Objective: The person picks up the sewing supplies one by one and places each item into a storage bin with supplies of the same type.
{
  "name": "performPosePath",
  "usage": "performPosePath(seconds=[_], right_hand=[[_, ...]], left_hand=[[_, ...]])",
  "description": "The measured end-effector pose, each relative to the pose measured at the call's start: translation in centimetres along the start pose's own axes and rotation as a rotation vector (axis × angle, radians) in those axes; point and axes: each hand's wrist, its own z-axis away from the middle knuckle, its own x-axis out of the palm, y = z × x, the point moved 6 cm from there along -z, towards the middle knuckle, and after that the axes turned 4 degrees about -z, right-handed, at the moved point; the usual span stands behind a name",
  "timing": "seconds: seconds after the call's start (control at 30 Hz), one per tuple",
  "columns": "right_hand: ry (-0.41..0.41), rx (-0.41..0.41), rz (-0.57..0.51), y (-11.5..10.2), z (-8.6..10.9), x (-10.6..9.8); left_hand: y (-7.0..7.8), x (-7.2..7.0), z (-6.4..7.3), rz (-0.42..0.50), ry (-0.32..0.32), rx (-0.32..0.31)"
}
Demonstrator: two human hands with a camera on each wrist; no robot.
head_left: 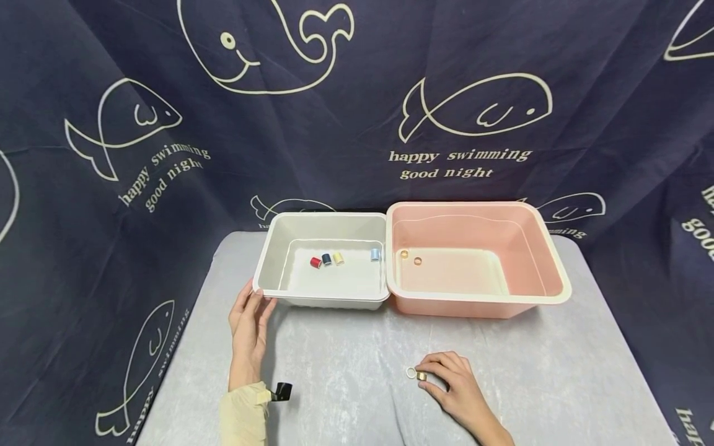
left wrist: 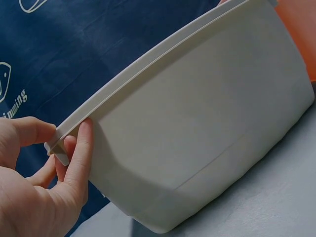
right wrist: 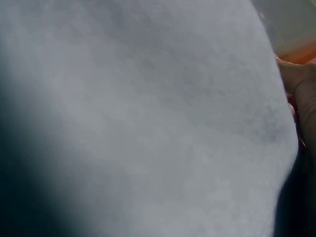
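At the near left corner of a white plastic bin (head_left: 329,303), my left hand (head_left: 250,328) grips the rim. The left wrist view shows the thumb on top of the rim (left wrist: 143,61) and the fingers beneath it. Over the front part of the table, my right hand (head_left: 454,384) pinches a small gold ring (head_left: 421,376) between thumb and fingers. A paler ring (head_left: 411,373) lies just left of it, close to the fingertips. In the right wrist view a blurred pale surface fills most of the picture, and only part of the hand (right wrist: 301,89) shows at the right edge.
A red spool (head_left: 315,262), a navy spool (head_left: 326,259), a yellow spool (head_left: 338,259) and a light blue spool (head_left: 375,254) lie in the white bin. Right beside it, a pink bin (head_left: 474,306) contains two gold rings (head_left: 418,261). Dark printed fabric (head_left: 357,136) hangs behind the table.
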Motion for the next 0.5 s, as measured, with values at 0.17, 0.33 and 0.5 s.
performPosePath(seconds=[0.17, 0.33, 0.5], right_hand=[[0.007, -0.008, -0.025, -0.21, -0.19, -0.12], [0.008, -0.01, -0.044, -0.41, -0.11, -0.24], [0.006, -0.002, -0.071, -0.35, -0.02, -0.28]], left_hand=[[0.07, -0.02, 0.03, 0.01, 0.002, 0.003], [0.16, 0.13, 0.13, -0.001, -0.007, 0.003], [0.14, 0.17, 0.23, 0.0, -0.016, -0.002]])
